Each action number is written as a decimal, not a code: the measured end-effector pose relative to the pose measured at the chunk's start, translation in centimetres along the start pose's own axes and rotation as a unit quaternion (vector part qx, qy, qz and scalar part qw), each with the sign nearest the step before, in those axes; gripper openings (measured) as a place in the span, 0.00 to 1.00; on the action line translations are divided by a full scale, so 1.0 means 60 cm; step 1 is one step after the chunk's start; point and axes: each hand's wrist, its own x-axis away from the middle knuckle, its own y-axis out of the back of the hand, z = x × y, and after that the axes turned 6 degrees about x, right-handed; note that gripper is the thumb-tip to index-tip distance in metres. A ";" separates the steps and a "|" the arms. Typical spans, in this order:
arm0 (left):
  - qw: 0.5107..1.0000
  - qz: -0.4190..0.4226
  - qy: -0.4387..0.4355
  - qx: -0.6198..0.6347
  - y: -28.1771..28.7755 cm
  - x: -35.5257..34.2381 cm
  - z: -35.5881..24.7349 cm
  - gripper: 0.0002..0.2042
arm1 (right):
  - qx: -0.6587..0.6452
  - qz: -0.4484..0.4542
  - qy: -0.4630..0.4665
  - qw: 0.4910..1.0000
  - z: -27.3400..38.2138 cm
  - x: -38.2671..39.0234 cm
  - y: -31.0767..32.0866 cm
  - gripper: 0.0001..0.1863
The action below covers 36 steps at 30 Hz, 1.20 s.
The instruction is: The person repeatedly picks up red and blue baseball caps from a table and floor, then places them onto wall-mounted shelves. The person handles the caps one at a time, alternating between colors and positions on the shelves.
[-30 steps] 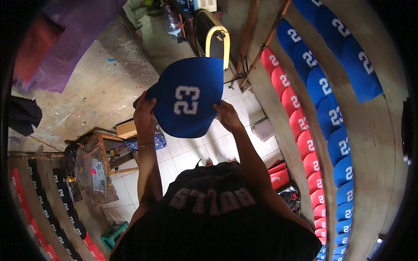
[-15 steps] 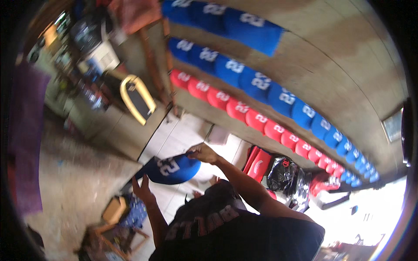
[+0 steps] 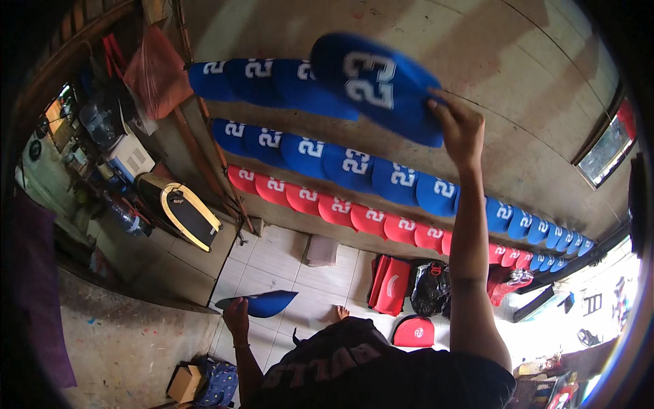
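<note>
Daylight floods in from the lower right of the frame, where the view washes out to white glare. The wall [image 3: 531, 88] is evenly lit, with soft diagonal shadows. The left side is dim. The raised blue cap piece [image 3: 375, 85] is smeared by motion blur. Straight lines bow outward, and a black rim rings the picture.

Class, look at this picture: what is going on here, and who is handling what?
A person stands facing a wall lined with rows of cut fabric panels. The right hand is raised, holding a blue numbered panel up against the top blue row. The left hand is down low, holding another blue panel. Below the top row run a second blue row and a red row. Red bags and a black bag sit on the tiled floor.
</note>
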 end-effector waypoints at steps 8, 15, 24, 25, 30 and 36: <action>0.990 -0.078 0.004 0.120 -0.095 -0.015 -0.045 0.13 | -0.160 0.007 -0.106 0.981 -0.158 -0.090 -0.054 0.17; 0.989 -0.103 0.078 0.066 -0.116 -0.002 -0.121 0.11 | -0.184 -0.016 -0.125 0.975 -0.205 -0.105 -0.075 0.17; 0.978 -0.107 0.073 0.161 -0.159 -0.014 -0.179 0.11 | -0.133 -0.002 0.057 0.989 -0.164 -0.292 -0.066 0.17; 0.976 -0.105 0.083 0.172 -0.173 -0.023 -0.145 0.12 | -0.142 0.005 0.038 0.989 -0.158 -0.306 -0.073 0.16; 0.963 -0.107 0.067 0.239 -0.192 -0.039 -0.157 0.13 | -0.118 -0.003 0.038 0.992 -0.163 -0.305 -0.083 0.16; 0.975 -0.100 0.091 0.176 -0.184 -0.027 -0.182 0.11 | -0.127 -0.048 -0.076 0.988 -0.199 -0.107 -0.088 0.13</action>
